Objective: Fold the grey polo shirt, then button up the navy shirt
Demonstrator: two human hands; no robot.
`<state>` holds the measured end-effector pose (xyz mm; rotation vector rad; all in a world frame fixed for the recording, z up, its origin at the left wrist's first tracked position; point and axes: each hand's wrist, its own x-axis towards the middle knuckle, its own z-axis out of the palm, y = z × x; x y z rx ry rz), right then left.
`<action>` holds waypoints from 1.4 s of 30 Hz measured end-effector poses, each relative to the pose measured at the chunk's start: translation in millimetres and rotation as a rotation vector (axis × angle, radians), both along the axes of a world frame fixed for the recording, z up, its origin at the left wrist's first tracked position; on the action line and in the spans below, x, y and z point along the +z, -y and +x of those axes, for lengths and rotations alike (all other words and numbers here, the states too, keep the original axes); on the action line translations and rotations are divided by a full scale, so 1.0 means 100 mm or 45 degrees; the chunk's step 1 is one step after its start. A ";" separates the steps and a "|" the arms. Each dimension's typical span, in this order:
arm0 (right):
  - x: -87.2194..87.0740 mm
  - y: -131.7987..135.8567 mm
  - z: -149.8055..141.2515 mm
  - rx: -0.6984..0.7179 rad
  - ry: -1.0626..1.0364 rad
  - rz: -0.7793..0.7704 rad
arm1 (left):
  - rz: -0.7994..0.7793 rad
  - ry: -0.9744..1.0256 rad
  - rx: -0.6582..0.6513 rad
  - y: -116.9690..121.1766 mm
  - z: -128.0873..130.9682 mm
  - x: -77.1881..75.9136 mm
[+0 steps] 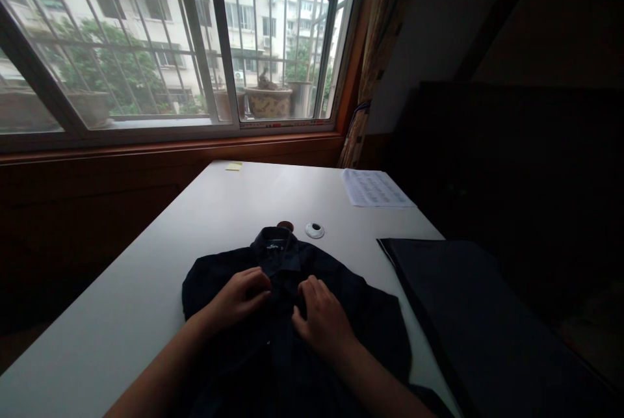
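A dark navy collared shirt (229, 366) lies spread on the white table, its collar (273, 240) pointing toward the window. My left hand (241, 298) is over the shirt's chest, left of the front placket, with fingers bent and the thumb apart from them. Across the placket, my right hand (322, 314) is likewise half curled, its thumb separate from the fingers. Nothing shows in the grasp of either hand. Whether the fingertips touch the cloth is hard to see in the dim light. The shirt's lower part is dark and partly behind my forearms.
On the white table (141, 301), a small white round object with a dark centre (315, 230) and a brown disc (285, 225) sit beyond the collar. Printed sheets (375, 188) and a yellow note pad (234, 166) lie farther back. Dark folded fabric (468, 294) covers the right side.
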<state>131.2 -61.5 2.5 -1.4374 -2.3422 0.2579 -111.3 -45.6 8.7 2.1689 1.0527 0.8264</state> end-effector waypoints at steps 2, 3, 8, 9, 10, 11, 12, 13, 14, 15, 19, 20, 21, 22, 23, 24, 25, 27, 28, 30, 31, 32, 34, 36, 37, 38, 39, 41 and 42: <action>-0.02 -0.02 0.01 -0.011 -0.055 0.000 | -0.039 -0.018 -0.016 0.01 -0.02 0.01; -0.02 -0.04 0.01 -0.016 -0.077 0.000 | -0.065 -0.034 -0.033 0.01 -0.02 0.01; 0.00 -0.09 0.07 -0.050 -0.162 -0.002 | -0.096 -0.100 -0.099 0.06 -0.01 0.02; 0.00 -0.09 0.08 -0.051 -0.175 -0.008 | -0.077 -0.109 -0.107 0.06 -0.01 0.02; 0.00 -0.09 0.10 -0.050 -0.191 -0.017 | -0.052 -0.121 -0.118 0.06 -0.01 0.02; -0.01 -0.10 0.11 -0.051 -0.210 -0.025 | -0.022 -0.136 -0.132 0.06 0.00 0.01; -0.01 -0.10 0.12 -0.054 -0.233 -0.034 | 0.012 -0.155 -0.143 0.06 0.00 0.01; -0.01 -0.11 0.13 -0.060 -0.257 -0.045 | 0.047 -0.181 -0.150 0.05 0.00 0.01; -0.01 -0.11 0.14 -0.066 -0.281 -0.056 | 0.078 -0.213 -0.154 0.05 0.01 0.00; -0.02 -0.12 0.15 -0.072 -0.305 -0.069 | 0.110 -0.247 -0.154 0.04 0.01 0.00; -0.02 -0.16 0.15 -0.072 -0.396 -0.134 | 0.274 -0.371 -0.177 0.04 0.03 -0.03; -0.02 -0.17 0.15 -0.067 -0.418 -0.148 | 0.321 -0.399 -0.185 0.04 0.03 -0.03; -0.02 -0.18 0.15 -0.062 -0.438 -0.161 | 0.362 -0.427 -0.190 0.04 0.04 -0.03; -0.02 -0.18 0.16 -0.057 -0.458 -0.172 | 0.396 -0.456 -0.196 0.04 0.04 -0.03; -0.02 -0.19 0.16 -0.052 -0.479 -0.182 | 0.421 -0.482 -0.195 0.05 0.04 -0.03; -0.02 -0.19 0.16 -0.045 -0.502 -0.192 | 0.437 -0.505 -0.191 0.05 0.05 -0.03; -0.01 -0.19 0.16 -0.038 -0.526 -0.204 | 0.446 -0.518 -0.187 0.05 0.05 -0.02; -0.01 -0.19 0.17 -0.032 -0.573 -0.228 | 0.452 -0.515 -0.188 0.05 0.05 -0.02; -0.01 -0.20 0.17 -0.032 -0.595 -0.241 | 0.452 -0.502 -0.194 0.05 0.05 -0.02; -0.01 -0.20 0.17 -0.037 -0.639 -0.264 | 0.455 -0.467 -0.213 0.05 0.04 -0.02; -0.01 -0.21 0.18 -0.041 -0.657 -0.274 | 0.456 -0.455 -0.221 0.05 0.04 -0.02; -0.01 -0.21 0.18 -0.045 -0.674 -0.282 | 0.452 -0.452 -0.226 0.05 0.04 -0.02; 0.00 -0.21 0.18 -0.050 -0.703 -0.299 | 0.436 -0.464 -0.220 0.06 0.03 -0.02; 0.02 -0.20 0.18 -0.049 -0.726 -0.319 | 0.417 -0.486 -0.204 0.06 0.03 -0.01; 0.04 -0.19 0.17 -0.045 -0.736 -0.330 | 0.412 -0.496 -0.198 0.06 0.03 -0.01; 0.05 -0.17 0.16 -0.038 -0.744 -0.339 | 0.409 -0.504 -0.195 0.07 0.03 -0.01; 0.06 -0.16 0.15 -0.028 -0.748 -0.344 | 0.411 -0.513 -0.196 0.07 0.03 -0.01; 0.08 -0.13 0.13 -0.011 -0.741 -0.344 | 0.416 -0.542 -0.200 0.07 0.04 0.00; 0.09 -0.11 0.12 -0.002 -0.734 -0.342 | 0.420 -0.561 -0.199 0.07 0.04 0.01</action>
